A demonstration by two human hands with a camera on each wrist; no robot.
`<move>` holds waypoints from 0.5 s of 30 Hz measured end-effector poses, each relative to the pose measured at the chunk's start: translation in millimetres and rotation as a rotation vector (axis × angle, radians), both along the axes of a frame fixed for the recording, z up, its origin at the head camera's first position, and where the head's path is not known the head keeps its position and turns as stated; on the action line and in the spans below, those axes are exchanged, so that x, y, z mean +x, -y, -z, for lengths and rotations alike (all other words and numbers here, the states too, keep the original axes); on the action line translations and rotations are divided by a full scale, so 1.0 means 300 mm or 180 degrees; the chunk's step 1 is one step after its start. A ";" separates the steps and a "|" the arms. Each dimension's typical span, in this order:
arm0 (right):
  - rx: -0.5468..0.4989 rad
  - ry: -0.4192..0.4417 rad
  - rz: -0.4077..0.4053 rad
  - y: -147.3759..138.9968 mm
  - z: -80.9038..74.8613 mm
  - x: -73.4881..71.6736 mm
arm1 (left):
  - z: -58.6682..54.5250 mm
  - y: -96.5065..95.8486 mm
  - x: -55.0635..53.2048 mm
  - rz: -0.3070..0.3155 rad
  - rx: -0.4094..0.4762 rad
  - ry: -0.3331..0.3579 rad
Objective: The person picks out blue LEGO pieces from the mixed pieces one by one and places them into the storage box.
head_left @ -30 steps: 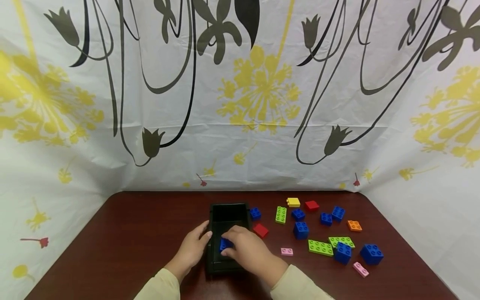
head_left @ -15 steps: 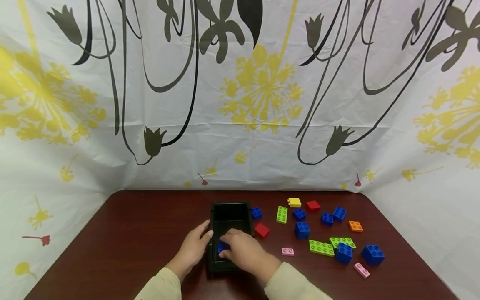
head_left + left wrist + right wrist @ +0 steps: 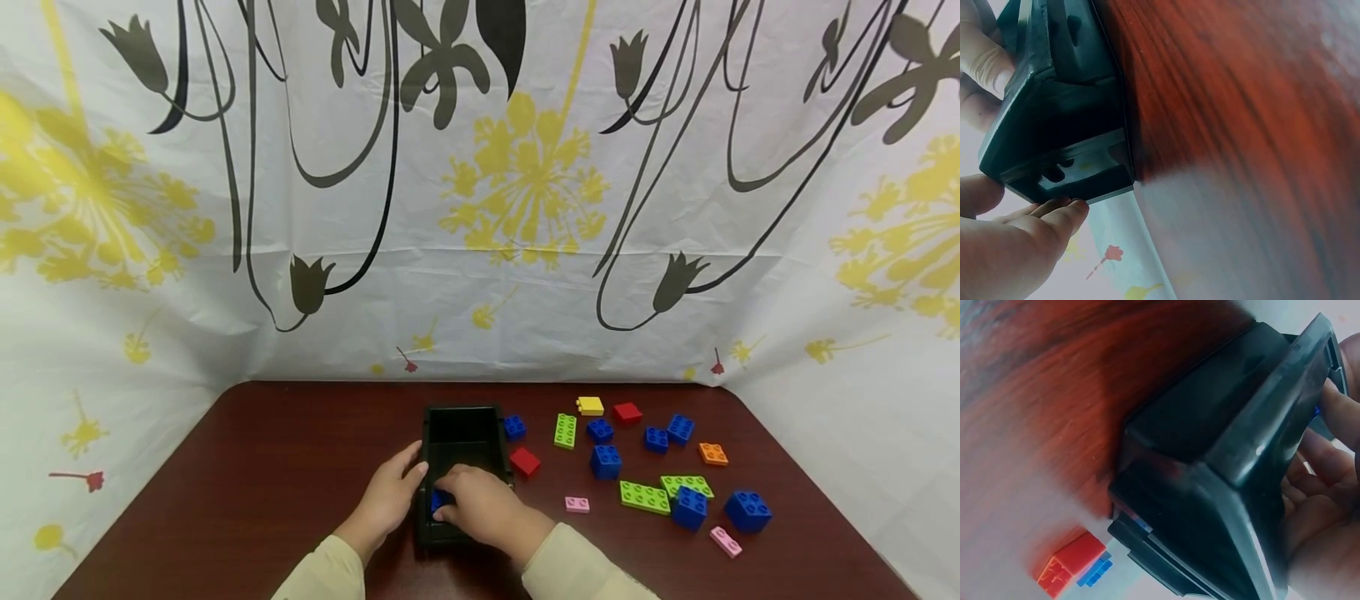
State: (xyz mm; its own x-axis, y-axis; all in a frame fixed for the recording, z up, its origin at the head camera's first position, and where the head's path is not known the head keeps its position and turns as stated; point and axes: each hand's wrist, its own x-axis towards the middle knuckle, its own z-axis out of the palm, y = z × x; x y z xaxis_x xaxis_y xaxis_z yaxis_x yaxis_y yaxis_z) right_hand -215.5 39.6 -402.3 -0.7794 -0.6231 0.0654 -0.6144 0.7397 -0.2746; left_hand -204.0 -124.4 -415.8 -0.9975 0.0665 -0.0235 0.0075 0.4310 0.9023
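Observation:
A black plastic bin [image 3: 463, 423] stands on the table. My left hand [image 3: 384, 500] rests against its left side, thumb at the rim; in the left wrist view, straight fingers [image 3: 1063, 219] touch the outer wall. Inside the bin, my right hand [image 3: 480, 504] pinches a blue toy brick [image 3: 438, 500] between thumb and fingers, low and near the left wall. Those fingers cover most of the brick. Only a sliver of the blue brick [image 3: 1317, 412] shows beyond the rim in the right wrist view. Whether it touches the bin floor is hidden.
Just right of the bin lie a red brick [image 3: 525, 462] and a blue brick [image 3: 514, 427]. Farther right are several blue, green, red and pink bricks, with a yellow brick [image 3: 590, 406] and an orange brick [image 3: 713, 453]. A patterned cloth [image 3: 480, 333] hangs behind the table [image 3: 300, 450].
My right hand has shifted slightly left and down inside the bin with the blue brick. The left hand stays at the bin's side. The whole head view has drifted a little.

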 end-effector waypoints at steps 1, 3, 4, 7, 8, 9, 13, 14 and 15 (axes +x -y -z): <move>-0.0008 0.0007 -0.0019 -0.001 0.002 -0.002 | 0.000 0.000 0.000 -0.0001 -0.0002 -0.0001; -0.0029 0.0023 -0.0057 -0.003 0.005 -0.007 | 0.001 -0.001 -0.002 -0.0008 -0.0015 -0.0010; -0.0040 0.0033 -0.0074 -0.004 0.006 -0.009 | 0.001 -0.002 -0.002 -0.0011 -0.0020 -0.0010; -0.0056 0.0079 -0.0106 -0.004 0.008 -0.016 | 0.002 -0.003 -0.003 -0.0014 -0.0022 -0.0019; -0.0048 0.0109 -0.0105 -0.003 0.009 -0.018 | 0.002 -0.003 -0.003 -0.0014 -0.0021 -0.0024; -0.0035 0.0133 -0.0105 -0.002 0.009 -0.021 | 0.002 -0.003 -0.003 -0.0011 -0.0017 -0.0027; -0.0031 0.0214 -0.0138 0.005 0.014 -0.027 | 0.002 -0.003 -0.002 -0.0006 -0.0019 -0.0043; -0.0033 0.0230 -0.0145 0.006 0.015 -0.027 | 0.002 -0.003 -0.003 -0.0005 -0.0018 -0.0043; -0.0042 0.0235 -0.0155 0.007 0.017 -0.027 | 0.002 -0.002 -0.003 -0.0005 -0.0017 -0.0043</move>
State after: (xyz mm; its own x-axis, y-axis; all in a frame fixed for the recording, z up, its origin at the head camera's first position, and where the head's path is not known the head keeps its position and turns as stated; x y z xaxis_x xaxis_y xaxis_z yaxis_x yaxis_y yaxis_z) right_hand -223.7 37.4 -407.5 -0.7512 -0.6598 0.0173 -0.6272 0.7055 -0.3300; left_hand -204.8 -123.7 -416.5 -0.9978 0.0650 -0.0105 0.0189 0.4357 0.8999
